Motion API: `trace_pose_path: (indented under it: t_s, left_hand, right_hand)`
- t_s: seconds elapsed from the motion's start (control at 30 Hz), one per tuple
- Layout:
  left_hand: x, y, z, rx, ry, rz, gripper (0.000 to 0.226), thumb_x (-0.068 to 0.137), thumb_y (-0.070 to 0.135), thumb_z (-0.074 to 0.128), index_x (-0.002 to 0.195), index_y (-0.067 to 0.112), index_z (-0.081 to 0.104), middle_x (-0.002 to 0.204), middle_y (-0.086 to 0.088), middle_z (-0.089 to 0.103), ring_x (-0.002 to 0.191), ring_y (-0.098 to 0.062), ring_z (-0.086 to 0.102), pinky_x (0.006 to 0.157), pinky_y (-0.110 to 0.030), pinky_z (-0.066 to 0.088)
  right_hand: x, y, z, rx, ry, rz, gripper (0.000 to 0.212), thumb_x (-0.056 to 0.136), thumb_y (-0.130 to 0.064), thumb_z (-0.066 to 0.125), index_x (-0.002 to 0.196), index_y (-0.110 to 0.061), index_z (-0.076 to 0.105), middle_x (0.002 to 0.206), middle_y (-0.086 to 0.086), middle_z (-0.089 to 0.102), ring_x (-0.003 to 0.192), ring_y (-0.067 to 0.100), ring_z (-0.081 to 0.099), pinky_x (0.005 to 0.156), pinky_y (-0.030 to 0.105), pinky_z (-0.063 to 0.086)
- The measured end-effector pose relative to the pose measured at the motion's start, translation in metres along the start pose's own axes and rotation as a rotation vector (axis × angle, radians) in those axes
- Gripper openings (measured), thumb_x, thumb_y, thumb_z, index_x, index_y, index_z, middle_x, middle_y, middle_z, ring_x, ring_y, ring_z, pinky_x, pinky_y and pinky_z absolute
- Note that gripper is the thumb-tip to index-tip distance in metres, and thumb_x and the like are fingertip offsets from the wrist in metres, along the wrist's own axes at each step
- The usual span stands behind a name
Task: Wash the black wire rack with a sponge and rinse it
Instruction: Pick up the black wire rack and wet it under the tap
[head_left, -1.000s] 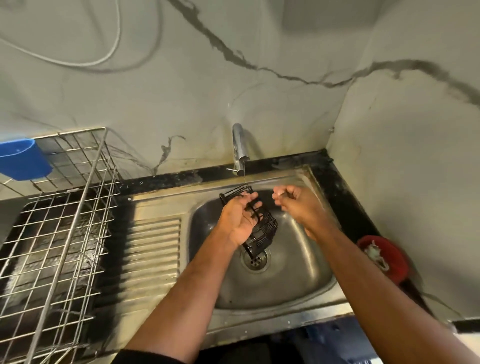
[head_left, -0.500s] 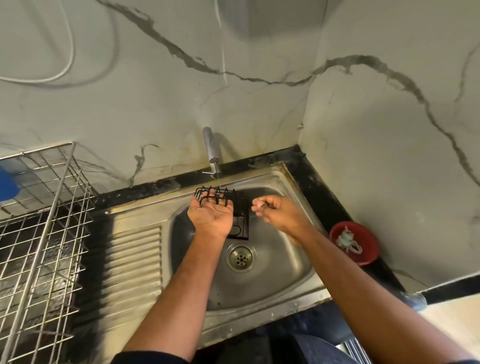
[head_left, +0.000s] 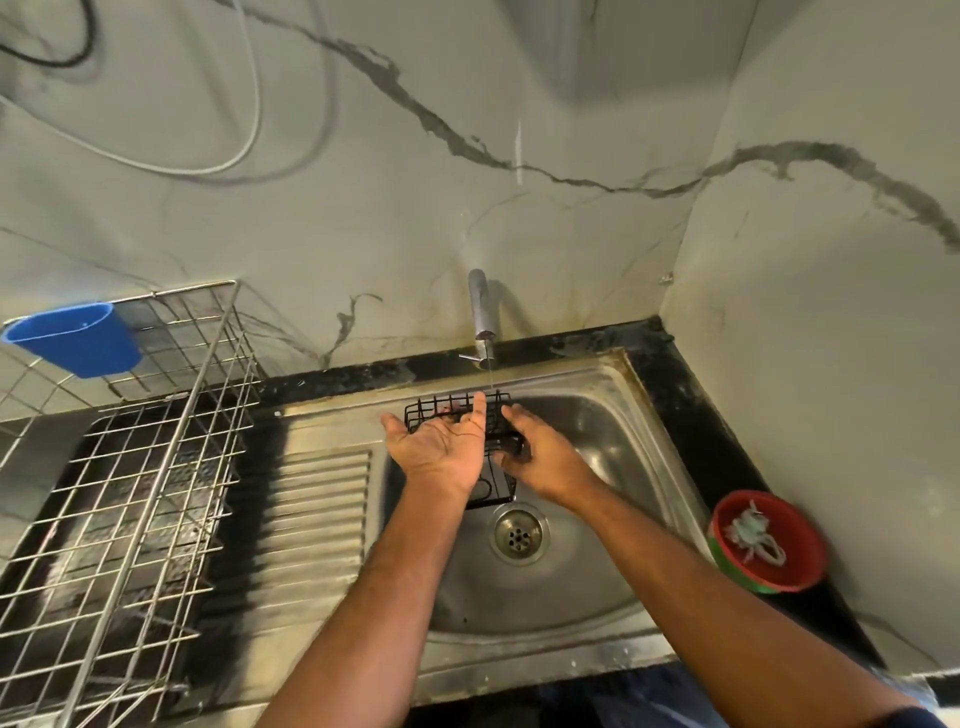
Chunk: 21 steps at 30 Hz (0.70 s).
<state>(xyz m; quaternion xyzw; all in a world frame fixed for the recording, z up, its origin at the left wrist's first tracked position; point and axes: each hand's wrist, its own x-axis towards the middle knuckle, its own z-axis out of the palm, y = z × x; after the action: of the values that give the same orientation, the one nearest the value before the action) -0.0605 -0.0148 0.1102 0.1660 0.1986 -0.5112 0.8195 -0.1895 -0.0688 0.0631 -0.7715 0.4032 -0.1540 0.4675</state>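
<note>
**Two hands on the rack, rinse step under a thin stream**

Both forearms come in from the bottom edge and meet over the steel sink (head_left: 597, 587), just past the drain (head_left: 518, 534).

Left hand (head_left: 447, 447): palm up, fingers straight and spread, thumb out to the left. It looks to be supporting the black wire rack (head_left: 457, 408) on the flat fingers rather than gripping it; no finger is seen curling round a wire. One fingertip pokes up past the rack's far edge, right under the water.

Right hand (head_left: 540, 457): back of the hand up, fingers reaching left onto the rack's right side. Whether they pinch a wire or only rest on it can't be told; the fingertips merge with the dark mesh.

The rack sits above the basin between the two hands, far rim up near the tap (head_left: 482, 317), near end hanging down toward the drain. A thin stream lands at its far edge.

No sponge in either hand, so this reads as rinsing.

Doing it well, as a judgement:
- The stream is narrow, so move the rack through it instead of holding one spot.
- Turn it over so both faces and the corner joints get water.
- An open-palm support is weak on wet wire; the right hand should take a definite hold before tilting.
- Keep it low in the basin to limit splash.

Further out: wire dish drainer (head_left: 156, 467) with a blue cup (head_left: 78, 338) on the left, red bowl (head_left: 769, 540) on the right counter.
</note>
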Motion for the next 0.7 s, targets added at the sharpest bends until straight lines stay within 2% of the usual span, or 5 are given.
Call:
trace_pose_path:
  t_s: [0.1, 0.23, 0.37, 0.53, 0.7]
  left_hand:
    - [-0.002, 0.002, -0.002, 0.024, -0.034, -0.009, 0.104, 0.092, 0.072, 0.039, 0.159, 0.0, 0.007, 0.162, -0.031, 0.016, 0.15, -0.043, 0.02, 0.12, -0.055, 0.026]
    - [-0.002, -0.002, -0.003, 0.029, -0.051, -0.018, 0.107, 0.089, 0.074, 0.042, 0.158, 0.0, 0.009, 0.161, -0.032, 0.019, 0.149, -0.045, 0.023, 0.119, -0.055, 0.029]
    - [-0.008, -0.006, 0.0, -0.003, -0.029, -0.006, 0.107, 0.091, 0.073, 0.042, 0.159, 0.001, 0.002, 0.162, -0.032, 0.012, 0.151, -0.045, 0.017, 0.119, -0.055, 0.027]
    - [-0.014, -0.01, 0.004, 0.053, -0.036, -0.027, 0.108, 0.09, 0.076, 0.036, 0.158, 0.0, -0.001, 0.163, -0.031, 0.01, 0.151, -0.044, 0.015, 0.121, -0.055, 0.024]
    - [-0.01, -0.008, 0.003, 0.203, 0.003, -0.027, 0.106, 0.091, 0.074, 0.037, 0.155, -0.007, 0.013, 0.162, -0.029, 0.018, 0.152, -0.039, 0.016, 0.125, -0.049, 0.015]
  right_hand:
    - [0.006, 0.001, 0.003, -0.021, 0.071, -0.022, 0.074, 0.087, -0.007, 0.072, 0.152, -0.015, 0.038, 0.149, 0.004, 0.044, 0.135, 0.02, 0.048, 0.114, 0.035, 0.039]
    - [0.021, 0.006, -0.004, -0.099, 0.153, 0.0, 0.037, 0.089, -0.004, 0.065, 0.123, -0.019, 0.068, 0.12, 0.0, 0.07, 0.111, 0.016, 0.066, 0.1, 0.031, 0.051]
    - [0.034, 0.003, -0.017, -0.122, 0.141, 0.014, 0.04, 0.093, 0.002, 0.055, 0.121, -0.022, 0.07, 0.125, -0.002, 0.068, 0.1, 0.006, 0.063, 0.073, 0.006, 0.045]
    - [0.041, 0.0, -0.023, -0.139, 0.133, -0.009, 0.043, 0.095, 0.003, 0.052, 0.128, -0.021, 0.065, 0.135, 0.0, 0.063, 0.118, 0.014, 0.061, 0.095, 0.022, 0.047]
    - [0.037, 0.005, -0.024, -0.126, 0.121, -0.037, 0.04, 0.093, 0.003, 0.057, 0.128, -0.016, 0.066, 0.131, 0.002, 0.066, 0.12, 0.014, 0.061, 0.101, 0.019, 0.043]
